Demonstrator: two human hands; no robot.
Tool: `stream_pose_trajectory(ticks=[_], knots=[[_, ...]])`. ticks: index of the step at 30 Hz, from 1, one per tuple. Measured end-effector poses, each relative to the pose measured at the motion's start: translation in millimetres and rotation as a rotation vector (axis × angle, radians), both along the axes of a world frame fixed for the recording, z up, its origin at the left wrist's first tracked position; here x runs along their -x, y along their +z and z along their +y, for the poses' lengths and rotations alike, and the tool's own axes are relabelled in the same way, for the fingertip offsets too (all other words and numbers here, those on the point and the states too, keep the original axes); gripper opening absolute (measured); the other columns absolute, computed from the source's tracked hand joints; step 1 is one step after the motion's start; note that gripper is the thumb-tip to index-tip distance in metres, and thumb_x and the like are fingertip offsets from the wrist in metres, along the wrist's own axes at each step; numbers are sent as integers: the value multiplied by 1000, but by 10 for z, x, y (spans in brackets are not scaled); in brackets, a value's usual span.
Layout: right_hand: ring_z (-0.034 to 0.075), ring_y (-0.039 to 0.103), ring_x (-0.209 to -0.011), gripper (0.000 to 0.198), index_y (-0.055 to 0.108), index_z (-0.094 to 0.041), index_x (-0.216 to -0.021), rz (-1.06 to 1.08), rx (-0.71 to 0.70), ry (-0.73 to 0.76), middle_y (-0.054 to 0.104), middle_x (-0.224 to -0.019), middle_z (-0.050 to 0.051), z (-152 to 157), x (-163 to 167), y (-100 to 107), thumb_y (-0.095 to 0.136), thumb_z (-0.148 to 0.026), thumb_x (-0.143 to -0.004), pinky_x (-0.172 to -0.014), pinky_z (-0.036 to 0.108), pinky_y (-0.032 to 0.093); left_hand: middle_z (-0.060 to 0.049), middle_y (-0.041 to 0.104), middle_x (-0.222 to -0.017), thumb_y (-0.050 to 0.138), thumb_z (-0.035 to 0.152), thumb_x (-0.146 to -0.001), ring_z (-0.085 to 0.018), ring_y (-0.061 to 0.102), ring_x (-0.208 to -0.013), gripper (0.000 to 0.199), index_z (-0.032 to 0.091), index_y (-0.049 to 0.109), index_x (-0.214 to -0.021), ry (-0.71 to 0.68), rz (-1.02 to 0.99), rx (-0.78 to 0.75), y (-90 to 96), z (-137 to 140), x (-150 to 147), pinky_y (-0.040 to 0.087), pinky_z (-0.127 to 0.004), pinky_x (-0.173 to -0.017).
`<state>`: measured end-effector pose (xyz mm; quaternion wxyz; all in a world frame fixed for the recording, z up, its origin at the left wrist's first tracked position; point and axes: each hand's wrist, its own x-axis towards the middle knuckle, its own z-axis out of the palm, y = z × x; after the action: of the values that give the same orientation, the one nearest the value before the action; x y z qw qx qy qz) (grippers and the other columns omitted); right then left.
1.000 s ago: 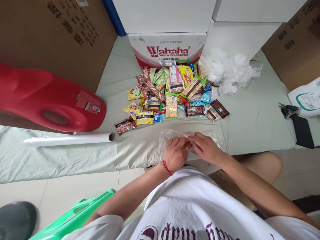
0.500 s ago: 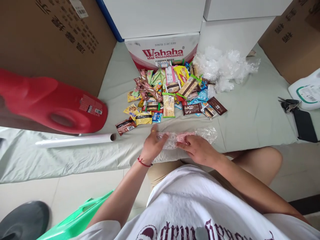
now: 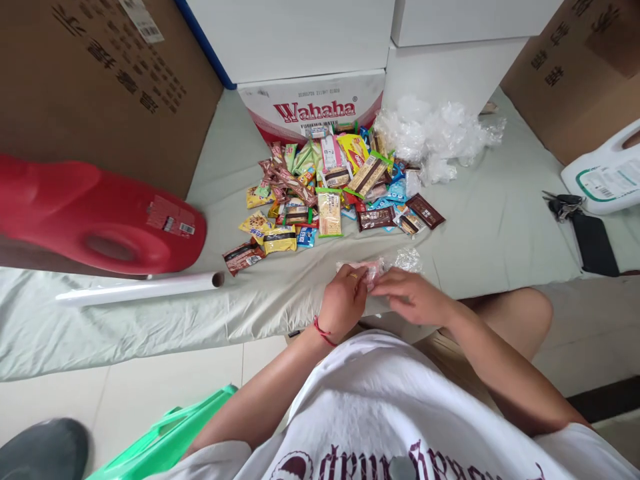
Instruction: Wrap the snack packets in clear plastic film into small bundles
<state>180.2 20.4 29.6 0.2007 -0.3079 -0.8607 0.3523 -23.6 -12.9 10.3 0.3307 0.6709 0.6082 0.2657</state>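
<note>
Right now, the pink packet (image 3: 371,271) sits at the fingertips, over the near part of the cloth-covered bench (image 3: 480,227), partly hidden by the hands. The left hand (image 3: 344,301) has its fingers curled and pressed close together, gripping the packet from its left side. The right hand (image 3: 413,293) meets it from the other side, fingers bent and held near one another; whether their tips pinch the packet or merely rest against it, I cannot tell. Clear film (image 3: 406,259) lies crinkled just beyond the right fingers.

The packet looks light and soft — it would probably dent under a hard squeeze — and the film seems thin, slippery and apt to cling. Flat finger pads on the packet's two ends look like the surest hold; a pinch on loose film alone could slide or tear it.

Ahead of the fingers, near but not touching them, is a pile of wrapped snacks (image 3: 329,212), with a Wahaha carton (image 3: 315,107) behind it. Farther ahead of the right fingers stands a heap of crumpled plastic (image 3: 434,137), and well off to their right lie keys (image 3: 569,205). Well apart from the left fingers, on their outer side, are a white roll (image 3: 145,289) and a red jug (image 3: 90,203).
</note>
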Motion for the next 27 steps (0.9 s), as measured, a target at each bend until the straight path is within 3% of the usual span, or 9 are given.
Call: stream_pose_trajectory(ticks=[3,5,8,11,13,15,19,22,27], knots=[[26,64,-110,35,69,-25,-125,9,-88,-457,72,-112,9,223,-205,15,48,-20,-97,-97,42,49,-12,69,-120,46,22,-100,-20,71,-90,40,21,64,-136,-47,318,-102,-105,-109,-38,54,-28,-70],[30,63,-107,37,66,-21,-128,-137,-75,-620,72,-108,12,350,-253,-51,59,-38,-97,-94,42,48,-12,68,-122,46,21,-101,-19,71,-89,41,21,61,-139,-64,409,-152,-148,-162,-51,52,-26,-63],[27,61,-92,40,70,-19,-111,-360,146,-542,68,-83,8,392,-267,-192,68,-52,-89,-79,33,46,-11,69,-121,46,21,-101,-18,70,-87,41,22,60,-140,-77,460,-203,-181,-191,-57,50,-25,-59],[22,58,-85,31,67,-20,-82,-322,256,-464,61,-78,4,282,-314,-259,62,-50,-90,-76,30,44,-10,69,-119,46,22,-102,-18,69,-84,41,23,60,-140,-70,472,-211,-197,-185,-52,47,-25,-56],[20,59,-85,32,65,-20,-82,-186,279,-525,62,-88,5,194,-347,-243,59,-50,-90,-78,30,45,-10,69,-118,45,22,-103,-18,69,-87,40,23,61,-139,-68,460,-201,-201,-173,-52,47,-25,-57],[20,60,-88,36,66,-20,-95,-74,318,-621,64,-99,6,128,-345,-204,64,-55,-86,-78,30,47,-11,69,-117,45,20,-103,-19,69,-91,39,22,62,-138,-77,452,-189,-199,-159,-54,47,-25,-58],[16,51,-67,35,63,-22,-90,36,470,-734,59,-74,-2,85,-195,-118,67,-56,-84,-62,27,40,-11,69,-114,45,18,-102,-20,69,-91,37,20,63,-134,-91,483,-175,-190,-143,-55,43,-27,-54],[14,45,-59,29,63,-21,-82,86,423,-805,53,-63,-4,124,64,-28,67,-50,-86,-57,26,34,-11,69,-113,44,17,-102,-21,68,-92,35,21,65,-130,-119,477,-154,-184,-150,-58,43,-27,-55],[17,61,-72,13,68,-20,-86,-110,318,-637,69,-77,2,207,676,90,61,-28,-92,-67,27,42,-14,69,-118,48,8,-95,-22,69,-89,32,17,71,-115,-165,449,-78,-174,-121,-57,48,-28,-61]])
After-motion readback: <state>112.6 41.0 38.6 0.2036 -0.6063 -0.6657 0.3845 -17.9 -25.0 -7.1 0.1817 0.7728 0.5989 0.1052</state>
